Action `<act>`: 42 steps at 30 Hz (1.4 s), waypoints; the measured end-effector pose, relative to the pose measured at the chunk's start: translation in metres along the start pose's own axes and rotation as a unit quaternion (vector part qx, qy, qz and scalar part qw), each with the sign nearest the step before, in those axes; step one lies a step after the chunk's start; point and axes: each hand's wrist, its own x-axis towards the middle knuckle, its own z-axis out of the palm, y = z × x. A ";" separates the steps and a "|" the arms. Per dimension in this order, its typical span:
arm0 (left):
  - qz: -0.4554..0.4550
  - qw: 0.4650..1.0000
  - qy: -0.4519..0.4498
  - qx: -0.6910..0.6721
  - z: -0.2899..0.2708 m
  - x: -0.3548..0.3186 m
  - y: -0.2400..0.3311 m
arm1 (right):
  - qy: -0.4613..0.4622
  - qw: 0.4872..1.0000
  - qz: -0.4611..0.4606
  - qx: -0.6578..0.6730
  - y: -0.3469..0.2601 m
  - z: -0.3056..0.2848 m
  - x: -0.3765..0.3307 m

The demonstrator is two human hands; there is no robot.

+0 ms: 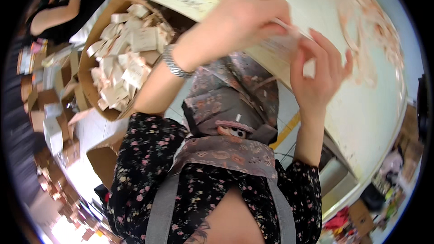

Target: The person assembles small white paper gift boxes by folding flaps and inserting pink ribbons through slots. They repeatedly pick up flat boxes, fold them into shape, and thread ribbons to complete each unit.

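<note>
Above the near edge of a pale worktable (312, 0), a small thin whitish piece (282, 44), partly see-through like a plastic packet, is stretched between my hands. Motion blur hides its exact kind. My left hand (253, 16), with a silvery band at the wrist, pinches its left end with curled fingers. At its right end, my right hand (318, 65) holds on between thumb and forefinger, the other fingers loosely raised.
A large cardboard box (86, 70) full of small white packets (143, 39) stands left of the table. Thin pinkish, see-through strips (361, 31) lie on the table's right side. Another person (56, 18) is at the far left, near stacked cartons (45, 104).
</note>
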 end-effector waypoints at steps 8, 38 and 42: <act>0.119 0.978 0.097 0.139 0.007 -0.012 0.001 | -0.007 0.999 -0.019 -0.050 0.006 0.010 0.001; -0.041 0.963 0.264 -0.017 0.029 -0.019 -0.028 | 0.024 0.992 -0.031 0.121 0.022 0.018 0.001; -0.079 0.965 0.231 0.097 0.016 -0.014 -0.018 | 0.027 0.994 -0.028 0.103 0.021 0.020 0.002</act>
